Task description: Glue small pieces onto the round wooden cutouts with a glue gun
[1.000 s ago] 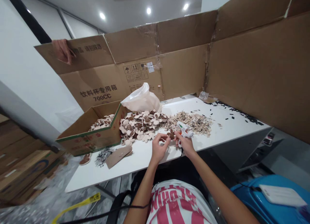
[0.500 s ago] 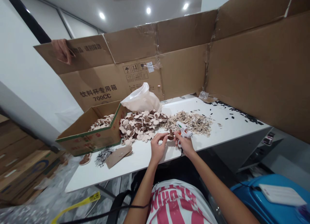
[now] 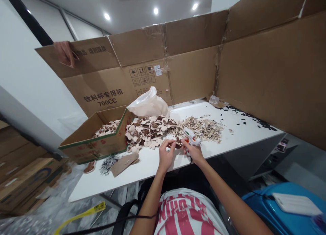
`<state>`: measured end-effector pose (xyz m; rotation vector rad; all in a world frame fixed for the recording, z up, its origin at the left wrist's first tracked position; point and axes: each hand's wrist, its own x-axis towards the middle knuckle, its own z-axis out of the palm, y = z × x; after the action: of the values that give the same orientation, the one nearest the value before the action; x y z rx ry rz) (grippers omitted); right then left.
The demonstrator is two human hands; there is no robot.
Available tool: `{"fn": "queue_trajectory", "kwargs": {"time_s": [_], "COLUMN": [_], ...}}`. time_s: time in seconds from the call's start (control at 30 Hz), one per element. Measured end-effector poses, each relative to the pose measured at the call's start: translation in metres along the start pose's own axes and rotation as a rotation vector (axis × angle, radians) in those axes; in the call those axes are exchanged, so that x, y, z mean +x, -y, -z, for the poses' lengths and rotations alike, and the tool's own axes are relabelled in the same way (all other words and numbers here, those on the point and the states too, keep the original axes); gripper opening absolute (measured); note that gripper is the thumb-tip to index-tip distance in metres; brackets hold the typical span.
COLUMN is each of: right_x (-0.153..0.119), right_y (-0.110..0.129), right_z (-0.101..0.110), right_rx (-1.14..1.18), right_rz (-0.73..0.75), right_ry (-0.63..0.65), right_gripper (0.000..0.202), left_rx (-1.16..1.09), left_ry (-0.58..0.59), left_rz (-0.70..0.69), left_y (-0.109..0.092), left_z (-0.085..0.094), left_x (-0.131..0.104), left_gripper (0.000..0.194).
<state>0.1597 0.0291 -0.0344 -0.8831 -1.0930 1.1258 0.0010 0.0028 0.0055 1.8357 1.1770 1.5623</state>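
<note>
Near the table's front edge, my left hand (image 3: 166, 154) pinches a small brown felt piece (image 3: 177, 144). My right hand (image 3: 194, 151) is wrapped round a white glue gun (image 3: 192, 137), and its fingertips touch the right side of the felt piece. Behind my left hand lies a heap of brown and cream felt pieces (image 3: 150, 130). A pile of thin pale strips (image 3: 201, 128) spreads behind the glue gun.
An open carton (image 3: 95, 148) with more felt pieces stands left. A white bag (image 3: 150, 104) is behind the heap. Cardboard walls (image 3: 193, 79) surround the table's back. Another person's hand (image 3: 65, 53) grips the cardboard at upper left. Black bits (image 3: 251, 118) lie right.
The glue gun has tilted and shifted slightly left in my right hand. The felt piece has turned a little between my fingers, with more of it showing by my left hand.
</note>
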Motion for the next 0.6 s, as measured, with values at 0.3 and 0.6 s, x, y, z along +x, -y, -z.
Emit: {"fn": "queue_trajectory", "kwargs": {"time_s": [0.3, 0.6], "right_x": [-0.0012, -0.002], "right_y": [0.0009, -0.0015], "right_z": [-0.001, -0.0001], "right_rx": [0.0, -0.012], "right_rz": [-0.011, -0.02], "right_ry": [0.012, 0.009], "right_gripper": [0.057, 0.054], "left_rx": [0.014, 0.001], "left_ry": [0.011, 0.009], "left_rz": [0.048, 0.049], "left_y": [0.0044, 0.0052], "left_z": [-0.0005, -0.0016], "left_x": [-0.0015, -0.0028], "left_gripper": [0.022, 0.022]}}
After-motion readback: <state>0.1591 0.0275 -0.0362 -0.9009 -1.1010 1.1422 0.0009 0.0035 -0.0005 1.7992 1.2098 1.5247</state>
